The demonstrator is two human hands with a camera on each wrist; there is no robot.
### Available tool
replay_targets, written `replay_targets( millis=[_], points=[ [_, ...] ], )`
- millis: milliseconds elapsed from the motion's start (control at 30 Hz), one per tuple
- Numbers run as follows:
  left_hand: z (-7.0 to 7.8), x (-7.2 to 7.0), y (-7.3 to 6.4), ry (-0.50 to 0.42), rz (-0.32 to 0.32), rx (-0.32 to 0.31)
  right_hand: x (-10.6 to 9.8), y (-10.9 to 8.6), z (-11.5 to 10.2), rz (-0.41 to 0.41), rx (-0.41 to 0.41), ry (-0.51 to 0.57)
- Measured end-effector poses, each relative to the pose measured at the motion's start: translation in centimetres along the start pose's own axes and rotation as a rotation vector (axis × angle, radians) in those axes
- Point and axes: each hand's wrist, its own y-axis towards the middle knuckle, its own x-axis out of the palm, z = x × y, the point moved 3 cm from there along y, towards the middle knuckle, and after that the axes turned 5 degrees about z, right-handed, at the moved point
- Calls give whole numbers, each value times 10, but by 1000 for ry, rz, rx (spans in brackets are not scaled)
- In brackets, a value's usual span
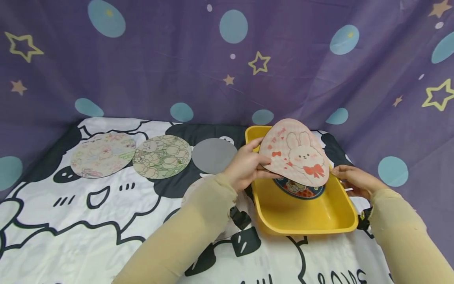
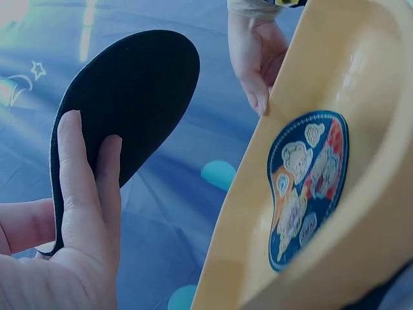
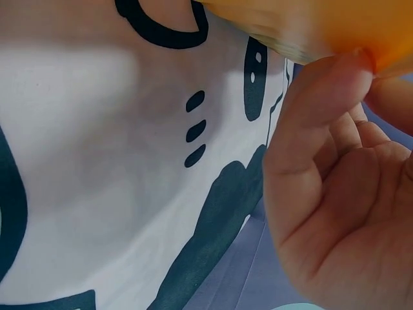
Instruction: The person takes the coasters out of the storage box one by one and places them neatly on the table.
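Observation:
My left hand (image 1: pixel 247 163) grips the left edge of a thin pink mat (image 1: pixel 298 150) with a bunny and bow print. The mat is raised over the yellow basin (image 1: pixel 308 217), and the left wrist view shows its black underside (image 2: pixel 132 90) with two fingers lying along it. My right hand (image 1: pixel 359 180) pinches the basin's right rim between thumb and fingers; the right wrist view shows this hand (image 3: pixel 342 187) close up. Inside the basin sits a dark blue mat (image 2: pixel 310 174) with cartoon patches, partly hidden by the pink one in the head view.
Left of the basin a pink floral mat (image 1: pixel 103 155), a green floral mat (image 1: pixel 162 156) and a plain grey mat (image 1: pixel 214 155) lie in a row. Paler round shapes are partly covered by my left arm. Behind the black-and-white cloth (image 1: pixel 88 240) hangs a purple curtain (image 1: pixel 159 59).

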Motion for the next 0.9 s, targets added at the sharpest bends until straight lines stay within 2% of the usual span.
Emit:
replay_targets(
  millis=[267,533,900],
  points=[
    [5,-23,-11,26,4,10,-2,-1,-1,-1,12,-12],
    [8,-35,-19,28,3,26,-1,-1,1,3,13,2],
    [16,-51,-33,46,13,12,0,0,1,3,3,5]
  ],
)
